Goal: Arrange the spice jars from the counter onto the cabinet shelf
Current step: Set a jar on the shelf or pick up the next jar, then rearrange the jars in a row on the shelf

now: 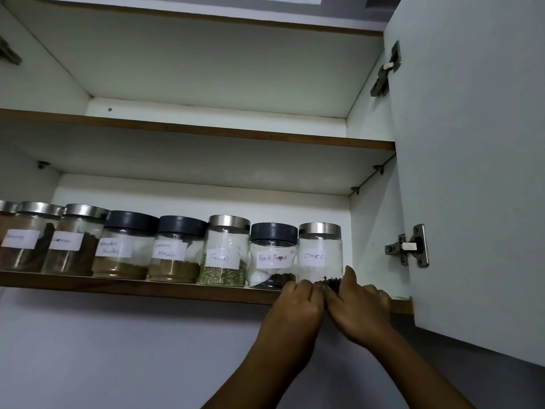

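Now both my hands are up at the foot of the cloves jar [320, 252], which stands upright at the right end of the row on the lower shelf [147, 286], just beside the black pepper jar [272, 255]. My right hand [359, 308] holds it low down, thumb lying up the front of the glass and fingers curled round the right side. My left hand [298, 302] is bunched against the lower left of the jar, fingers curled, though I cannot tell whether they really pinch it or only press. I judge the jar light, since just a dark layer of cloves sits at the bottom. It is glass, though, so it will be hard, smooth, a bit slippery, and breakable if it tips off the edge. The body low down is the place to hold, not the metal lid. The jar sits just above and behind my knuckles, close to the shelf's front edge, with free shelf to its right before the open cabinet door [472, 172].
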The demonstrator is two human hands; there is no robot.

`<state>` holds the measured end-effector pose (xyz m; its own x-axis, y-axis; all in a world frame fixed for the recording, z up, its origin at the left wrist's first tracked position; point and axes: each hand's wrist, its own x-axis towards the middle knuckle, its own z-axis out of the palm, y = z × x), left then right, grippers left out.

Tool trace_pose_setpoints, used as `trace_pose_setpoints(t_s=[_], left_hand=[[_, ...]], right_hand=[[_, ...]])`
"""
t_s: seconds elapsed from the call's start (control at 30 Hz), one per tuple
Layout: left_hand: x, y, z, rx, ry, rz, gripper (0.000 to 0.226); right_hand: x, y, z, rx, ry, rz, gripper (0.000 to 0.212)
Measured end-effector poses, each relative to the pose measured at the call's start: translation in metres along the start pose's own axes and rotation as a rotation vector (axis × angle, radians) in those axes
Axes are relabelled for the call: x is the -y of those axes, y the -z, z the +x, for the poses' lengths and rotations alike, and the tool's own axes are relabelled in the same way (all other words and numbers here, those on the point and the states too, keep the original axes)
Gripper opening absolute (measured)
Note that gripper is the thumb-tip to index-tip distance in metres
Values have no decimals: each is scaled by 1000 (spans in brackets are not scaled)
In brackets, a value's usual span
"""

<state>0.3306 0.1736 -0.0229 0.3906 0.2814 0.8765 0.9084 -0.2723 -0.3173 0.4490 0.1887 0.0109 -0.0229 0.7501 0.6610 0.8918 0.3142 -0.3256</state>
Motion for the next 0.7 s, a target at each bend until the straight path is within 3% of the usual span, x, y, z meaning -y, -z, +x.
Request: trace_pose_setpoints(t_s=[0.17, 0.3, 0.5, 0.57, 0.7], left_hand=[[4, 15, -20, 181, -66, 95, 75], [32, 44, -42, 302, 9, 262, 76], [101, 79, -89, 354, 19, 384, 75], [123, 92, -102, 370, 34, 369, 78], [185, 130, -142, 405, 34, 344, 78]], right_hand=[[-18, -15, -7, -176, -30, -114, 80], [-6, -23, -34, -218, -93, -231, 90], [80, -55, -75, -145, -72, -251, 103], [107, -73, -82, -170, 22, -171, 107], [195, -114, -107, -45, 195, -132, 99]])
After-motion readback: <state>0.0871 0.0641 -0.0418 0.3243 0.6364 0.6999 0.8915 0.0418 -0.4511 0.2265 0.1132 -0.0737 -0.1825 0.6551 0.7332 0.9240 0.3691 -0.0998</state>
